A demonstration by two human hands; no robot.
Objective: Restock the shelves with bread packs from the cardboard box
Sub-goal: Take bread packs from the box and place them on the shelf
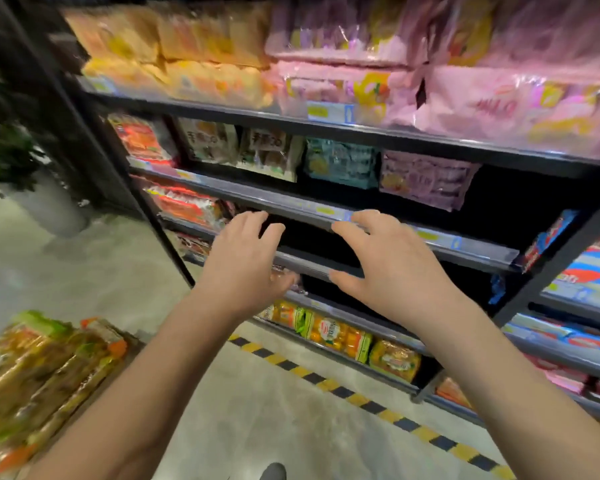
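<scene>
Both hands are stretched out in front of a dark metal shelf rack [413, 237] and hold nothing. My left hand [246, 254] has its fingers spread and relaxed before a dark gap in the third shelf. My right hand [388, 261] hovers beside it, fingers spread, its fingertips near the shelf's front rail. Bread packs [42, 368] in clear wrap with green and orange print lie piled at the lower left; the cardboard box under them is hardly visible. The view is blurred by motion.
Upper shelves carry yellow bread packs [187, 46] and pink packs [482, 98]. Orange-and-green packs [340, 337] sit on the bottom shelf. A yellow-black striped line [361, 400] runs along the floor. A potted plant [18, 161] stands at the left. A neighbouring rack holds blue packs [582, 271].
</scene>
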